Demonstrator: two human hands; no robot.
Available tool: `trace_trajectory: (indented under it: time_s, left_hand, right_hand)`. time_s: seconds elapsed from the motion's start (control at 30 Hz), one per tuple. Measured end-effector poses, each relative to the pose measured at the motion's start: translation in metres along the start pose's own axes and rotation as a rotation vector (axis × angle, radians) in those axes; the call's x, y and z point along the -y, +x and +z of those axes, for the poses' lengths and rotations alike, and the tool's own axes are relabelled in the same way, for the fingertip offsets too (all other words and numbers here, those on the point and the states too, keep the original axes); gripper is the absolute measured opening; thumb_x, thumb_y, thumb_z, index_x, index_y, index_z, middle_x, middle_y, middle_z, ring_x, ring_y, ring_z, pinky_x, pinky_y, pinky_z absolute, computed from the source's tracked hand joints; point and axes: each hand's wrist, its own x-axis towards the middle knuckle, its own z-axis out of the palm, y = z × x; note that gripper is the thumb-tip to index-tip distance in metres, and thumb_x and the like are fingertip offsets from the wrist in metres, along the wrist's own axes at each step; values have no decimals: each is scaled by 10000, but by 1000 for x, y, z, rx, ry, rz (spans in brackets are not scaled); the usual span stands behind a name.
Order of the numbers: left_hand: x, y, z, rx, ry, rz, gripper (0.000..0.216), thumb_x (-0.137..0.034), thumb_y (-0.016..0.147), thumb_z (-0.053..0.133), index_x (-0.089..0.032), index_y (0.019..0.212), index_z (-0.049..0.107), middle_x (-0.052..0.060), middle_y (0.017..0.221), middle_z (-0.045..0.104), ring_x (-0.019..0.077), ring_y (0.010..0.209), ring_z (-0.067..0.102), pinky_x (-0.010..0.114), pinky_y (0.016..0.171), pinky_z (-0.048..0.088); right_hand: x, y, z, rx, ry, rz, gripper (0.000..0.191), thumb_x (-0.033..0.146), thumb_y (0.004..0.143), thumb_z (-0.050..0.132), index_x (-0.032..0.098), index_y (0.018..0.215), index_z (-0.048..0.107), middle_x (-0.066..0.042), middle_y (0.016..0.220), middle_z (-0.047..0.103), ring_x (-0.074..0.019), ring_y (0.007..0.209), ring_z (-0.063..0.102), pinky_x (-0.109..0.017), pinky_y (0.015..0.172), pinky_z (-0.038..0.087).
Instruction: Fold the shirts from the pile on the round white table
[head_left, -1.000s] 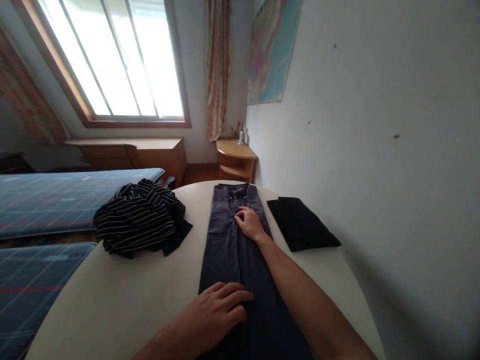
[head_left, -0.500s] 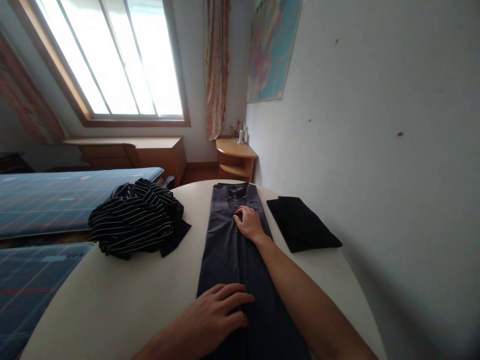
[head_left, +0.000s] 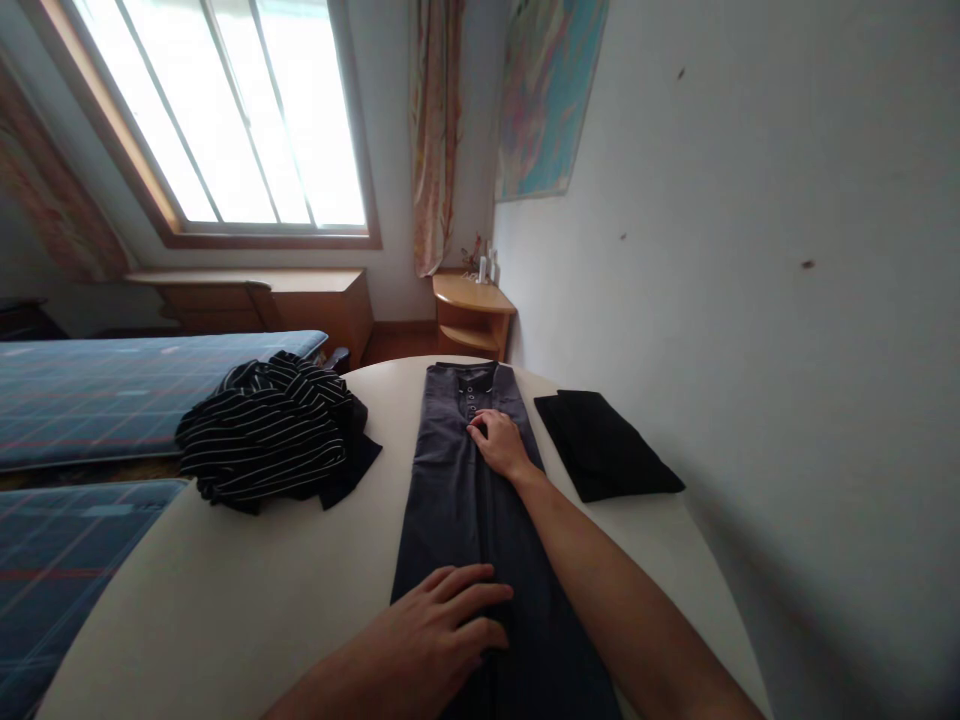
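A pair of dark grey trousers [head_left: 442,500] lies lengthwise down the middle of the table, with its waist and a short row of round fasteners at the far end. My right hand [head_left: 500,442] rests on the cloth just below those fasteners, its fingers slightly bent and the thumb apart from them. Nearer to me, my left hand [head_left: 450,625] lies across the lower part of the trousers with the fingers spread. Neither hand grips anything that I can see. My right forearm covers part of the trousers' right side.
On the round white table [head_left: 247,600], a heap of black striped clothing [head_left: 270,430] sits at the left and a folded black garment [head_left: 607,445] at the right. A white wall [head_left: 810,400] runs along the right. Blue plaid mattresses [head_left: 150,390] lie to the left.
My left hand has slid very slightly to the right over the cloth. My right hand stays almost where it was, and the clothes have not visibly moved.
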Motion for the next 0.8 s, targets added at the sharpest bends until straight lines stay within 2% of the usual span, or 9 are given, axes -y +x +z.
trace_trajectory:
  time_s: [0.1, 0.2, 0.3, 0.37, 0.47, 0.53, 0.7, 0.8]
  left_hand:
    - [0, 2, -1, 34, -3, -3, 428, -124, 869, 642, -245, 1271, 557, 30, 1504, 483, 276, 1400, 420, 448, 1103, 438]
    - [4, 2, 8, 59, 31, 66, 550, -258, 856, 724, -311, 1366, 525, 48, 1550, 413, 337, 1425, 370, 520, 1111, 410]
    - [5, 0, 14, 47, 47, 77, 754, -340, 822, 768, -323, 1482, 404, 98, 1594, 302, 371, 1452, 292, 554, 1128, 366]
    - [2, -2, 13, 38, 37, 66, 823, -345, 818, 771, -321, 1519, 341, 111, 1608, 250, 366, 1459, 269, 553, 1138, 349]
    - [-3, -5, 9, 48, 3, 68, 847, -373, 816, 769, -344, 1530, 315, 99, 1620, 200, 373, 1465, 237, 575, 1141, 328]
    - [-3, -7, 9, 52, -23, 76, 844, -399, 826, 751, -350, 1537, 298, 92, 1627, 172, 376, 1471, 212, 591, 1146, 305]
    - [9, -7, 18, 14, -45, 11, 877, -386, 843, 719, -326, 1562, 220, 90, 1640, 129, 355, 1488, 174, 605, 1160, 261]
    - [11, -9, 19, 3, -36, -56, 886, -357, 861, 695, -294, 1574, 173, 99, 1643, 121, 335, 1498, 157, 591, 1169, 259]
  right_hand:
    - [0, 1, -1, 14, -11, -20, 237, 145, 917, 488, 179, 1030, 693, -81, 1199, 675, -191, 1162, 571, -326, 1059, 392]
    - [1, -1, -2, 23, -24, -18, 318, 111, 909, 454, 147, 1146, 663, -101, 1228, 666, -185, 1184, 566, -320, 1080, 379]
    - [2, -6, -4, 29, -90, 38, 381, 236, 941, 481, 122, 1284, 600, -164, 1411, 545, -266, 1349, 442, -455, 1161, 273]
    - [1, -11, -6, 87, -157, 99, 485, 358, 955, 489, 136, 1384, 531, -175, 1522, 420, -323, 1441, 306, -540, 1180, 189]
    - [-1, -15, -6, 220, -202, 125, 576, 474, 968, 450, 191, 1469, 447, -141, 1593, 308, -337, 1490, 193, -573, 1188, 120]
    - [-1, -14, -5, 258, -204, 123, 588, 491, 976, 427, 210, 1492, 416, -127, 1612, 261, -333, 1501, 155, -580, 1189, 88]
    - [3, -8, -12, 237, -175, 75, 579, 459, 994, 411, 162, 1490, 412, -146, 1585, 324, -293, 1491, 211, -519, 1201, 129]
    - [7, -22, -22, 203, -171, 28, 563, 417, 994, 424, 111, 1467, 436, -171, 1560, 364, -275, 1469, 275, -474, 1197, 187]
